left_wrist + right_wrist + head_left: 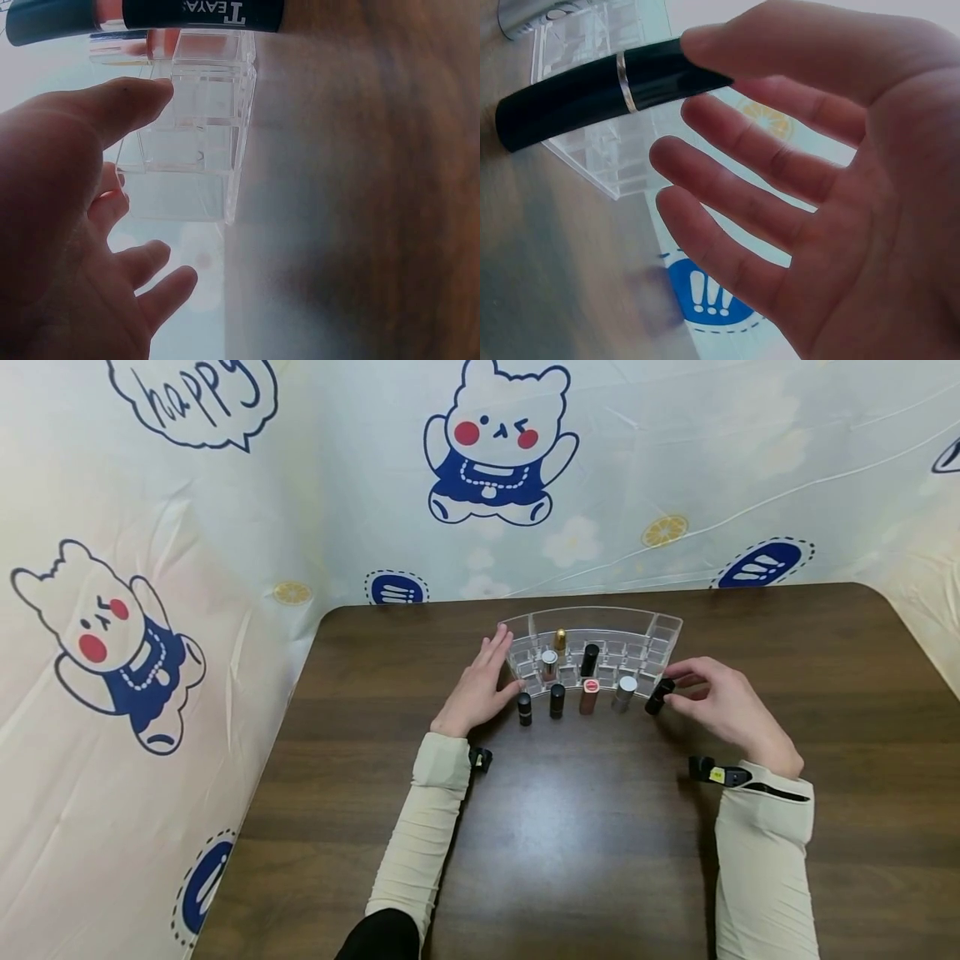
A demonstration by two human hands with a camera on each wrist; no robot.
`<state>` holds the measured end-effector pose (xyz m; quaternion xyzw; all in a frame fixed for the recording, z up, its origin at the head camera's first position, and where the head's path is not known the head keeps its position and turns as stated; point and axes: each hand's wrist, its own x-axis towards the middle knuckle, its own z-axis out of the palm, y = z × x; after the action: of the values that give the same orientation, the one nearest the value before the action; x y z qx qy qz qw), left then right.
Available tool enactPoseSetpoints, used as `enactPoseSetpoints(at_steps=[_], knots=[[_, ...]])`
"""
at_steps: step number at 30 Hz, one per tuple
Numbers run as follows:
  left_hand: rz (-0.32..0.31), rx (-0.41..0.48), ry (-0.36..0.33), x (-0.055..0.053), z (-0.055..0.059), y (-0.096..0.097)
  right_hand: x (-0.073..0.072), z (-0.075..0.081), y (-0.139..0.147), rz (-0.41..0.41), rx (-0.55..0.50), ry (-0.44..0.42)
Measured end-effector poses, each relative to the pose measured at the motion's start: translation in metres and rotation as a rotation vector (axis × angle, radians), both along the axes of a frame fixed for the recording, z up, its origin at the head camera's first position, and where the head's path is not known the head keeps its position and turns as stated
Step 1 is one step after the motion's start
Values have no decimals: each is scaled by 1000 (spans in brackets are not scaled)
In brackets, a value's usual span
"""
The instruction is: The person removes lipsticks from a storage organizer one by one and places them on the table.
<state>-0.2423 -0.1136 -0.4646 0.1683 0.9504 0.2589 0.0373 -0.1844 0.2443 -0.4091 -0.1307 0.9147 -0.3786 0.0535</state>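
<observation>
A clear stepped lipstick organizer (630,647) curves across the back of the table, also seen in the left wrist view. My left hand (477,687) rests at its left end, fingers extended and thumb (135,101) against the front side. With thumb and fingertips my right hand (722,706) pinches the upper end of a black lipstick tube (562,105) with a silver band. That tube leans at the organizer's right front corner, its lower end close to the table. A black lipstick (524,709) marked TEAYA stands nearest the left thumb.
Along the organizer's front stand another black lipstick (557,702), a reddish-brown lipstick (588,697) and a silver one (624,694). Inside the organizer are a gold tube (560,641), a silver tube (549,666) and a black tube (589,660). A printed cloth (360,485) hangs behind the table.
</observation>
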Motion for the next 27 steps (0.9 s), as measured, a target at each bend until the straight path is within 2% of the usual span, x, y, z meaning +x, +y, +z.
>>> enactPoseSetpoints(at_steps=[16, 27], knots=[[-2, 7, -6, 3, 3, -2, 2, 0, 1, -89, -2, 162], [-7, 4, -8, 3, 3, -2, 2, -1, -8, -152, -109, 294]])
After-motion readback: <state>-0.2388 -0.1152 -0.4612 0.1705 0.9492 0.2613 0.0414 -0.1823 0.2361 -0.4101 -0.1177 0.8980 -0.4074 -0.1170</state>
